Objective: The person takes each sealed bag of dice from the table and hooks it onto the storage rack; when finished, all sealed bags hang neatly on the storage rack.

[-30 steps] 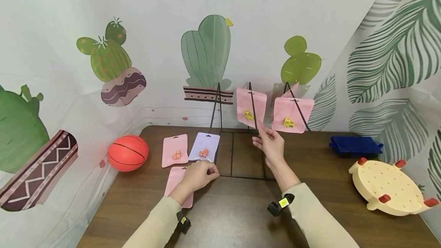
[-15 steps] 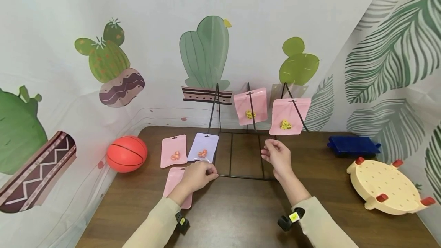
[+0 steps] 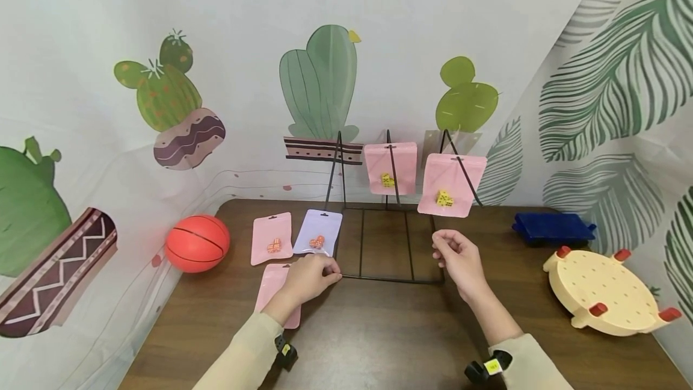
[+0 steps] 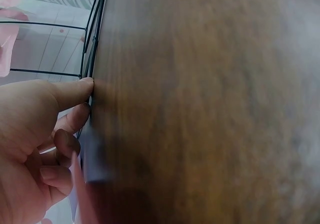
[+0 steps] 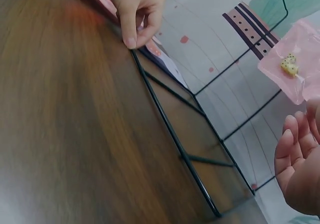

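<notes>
My left hand [image 3: 310, 277] pinches the front left corner of a black wire rack [image 3: 379, 280] between thumb and forefinger. In the left wrist view the fingertips [image 4: 82, 88] meet on the wire. My right hand [image 3: 460, 262] is above the rack's front right corner, its fingers loosely bent and holding nothing. Two pink zip pouches with yellow dice hang on the rack's upright arms: one pouch [image 3: 403, 161] on the middle arm, another pouch [image 3: 464, 167] on the right arm, above my right hand. The left arm bears no pouch.
Left of the rack lie a lilac pouch [image 3: 329, 221] and a pink pouch [image 3: 271, 227], both with orange dice. Another pink pouch [image 3: 271, 284] is partly under my left forearm. A red ball [image 3: 197, 244], a blue case [image 3: 553, 229] and a cream round stand [image 3: 603, 290] flank them.
My right hand has moved away from the middle pouch, rightward and toward me. Both hanging pouches have swung a little. My left hand keeps its hold on the rack's corner.
</notes>
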A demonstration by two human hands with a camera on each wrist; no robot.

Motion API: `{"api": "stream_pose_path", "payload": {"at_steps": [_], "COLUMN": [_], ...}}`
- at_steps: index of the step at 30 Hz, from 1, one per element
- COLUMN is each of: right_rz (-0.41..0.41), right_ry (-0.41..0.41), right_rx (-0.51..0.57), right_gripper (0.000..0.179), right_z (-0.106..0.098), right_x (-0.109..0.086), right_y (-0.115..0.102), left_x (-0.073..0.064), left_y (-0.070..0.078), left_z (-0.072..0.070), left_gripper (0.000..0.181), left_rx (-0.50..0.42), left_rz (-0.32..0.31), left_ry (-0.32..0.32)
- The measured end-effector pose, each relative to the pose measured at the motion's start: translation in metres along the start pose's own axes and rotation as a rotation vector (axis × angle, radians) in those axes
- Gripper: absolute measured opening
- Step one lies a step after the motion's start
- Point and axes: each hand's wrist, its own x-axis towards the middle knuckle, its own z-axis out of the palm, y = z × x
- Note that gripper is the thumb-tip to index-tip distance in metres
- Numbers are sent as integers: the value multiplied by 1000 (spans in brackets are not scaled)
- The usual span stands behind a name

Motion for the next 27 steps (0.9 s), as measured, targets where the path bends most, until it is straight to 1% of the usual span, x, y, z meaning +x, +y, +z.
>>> {"api": "stream_pose_path", "payload": {"at_steps": [3,7,10,16,22,27], "right_rz": [-41,-72,-106,-212,-298,-287], "right_ry": [-21,-57,-83,-124,-143,-213], "right_rx": [-37,-94,-166,-319,-483,-613], "right_gripper": [30,25,21,11,5,10], "right_z": [-7,-15,-20,-28,-34,-38], "right_x": [-2,-4,-5,-6,-7,-8], "right_y": [4,12,21,39,52,59], "left_x": [0,-1,-2,-6,-13,-26], "left_y": [0,-1,-1,3,8,10], "left_z": [0,2,2,-1,-9,-20], "left_gripper": [13,10,8,27,43,51], "left_rx": [6,21,36,71,101,130], "left_rz": [-3,-3,-7,-19,-58,-98], "left_ry": [2,8,13,32,89,147]}}
